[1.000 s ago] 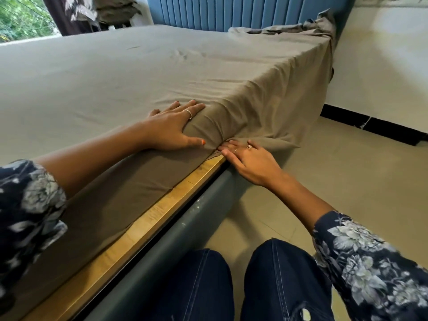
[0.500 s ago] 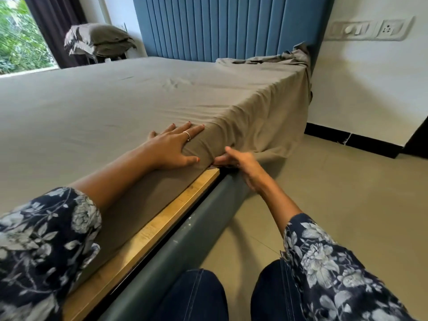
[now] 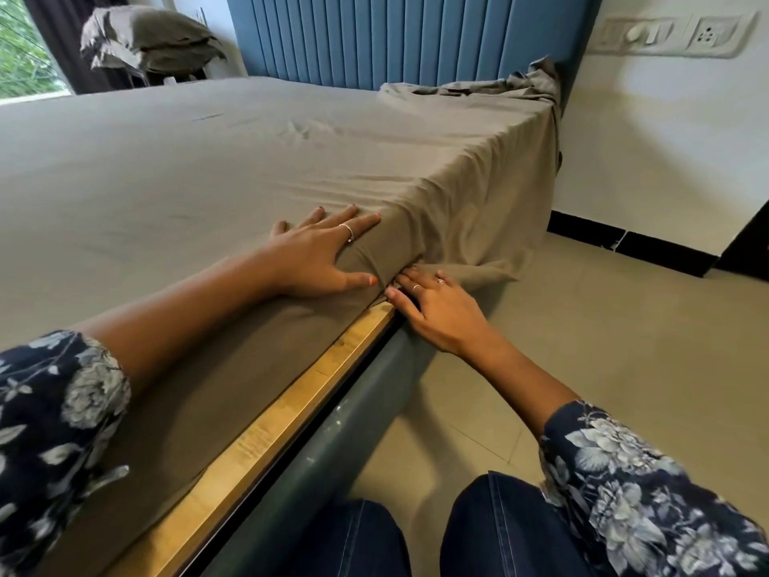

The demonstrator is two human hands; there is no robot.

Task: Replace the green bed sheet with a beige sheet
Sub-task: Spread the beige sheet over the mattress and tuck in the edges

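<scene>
A: Closest to the camera?
B: Two knees (image 3: 437,535) in dark blue jeans, low in the middle. Flowery sleeves on both sides.

A: And next?
B: Grey bed rail (image 3: 333,431), with a yellow wood strip (image 3: 287,414) right beside it, under the mattress.

A: The right hand?
B: Right hand (image 3: 437,310) down at the mattress edge, above the rail. Fingers straight and loose, tips touching the sheet (image 3: 166,160) where it goes under. Gripping nothing. Two rings on it.

A: The left hand?
B: Left hand (image 3: 316,260) flat on top of the bed, fingers spread and straight, pressing the sheet at the edge. One ring.

A: Where is the sheet?
B: Spread all over the mattress. Tucked in near the hands. Past them, hanging loose down to the floor (image 3: 624,347). Bunched up at the far corner by the blue headboard (image 3: 395,35).

A: Farthest back?
B: Pillows (image 3: 145,39) piled by the window (image 3: 25,47). Switches (image 3: 666,35) on the white wall.
</scene>
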